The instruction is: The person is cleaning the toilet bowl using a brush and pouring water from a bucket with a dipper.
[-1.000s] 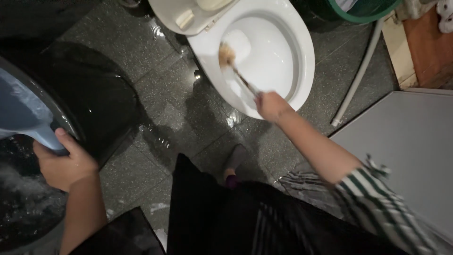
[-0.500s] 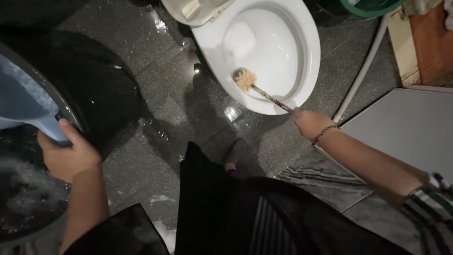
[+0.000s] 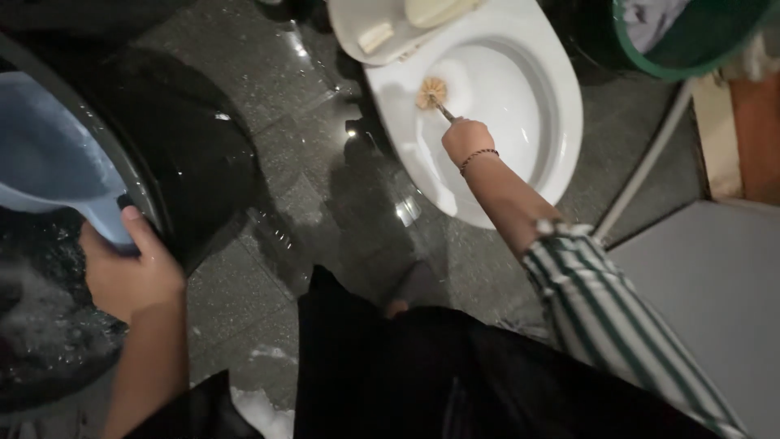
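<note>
Head view: wet dark speckled floor tiles glistening | white toilet bowl sitting at top, green tub beside it | right hand closing its fingers round the brush, bristles lying inside the bowl | left hand gripping the blue scoop handle over the black water barrel.

Your right hand reaches far forward with the arm nearly straight, fist closed tight, a bead bracelet at the wrist and a striped sleeve pushed up to the forearm. Your left hand stays low at your left side, fingers curled, thumb pointing up; its grip looks closed, though the fingertips are hidden.
</note>
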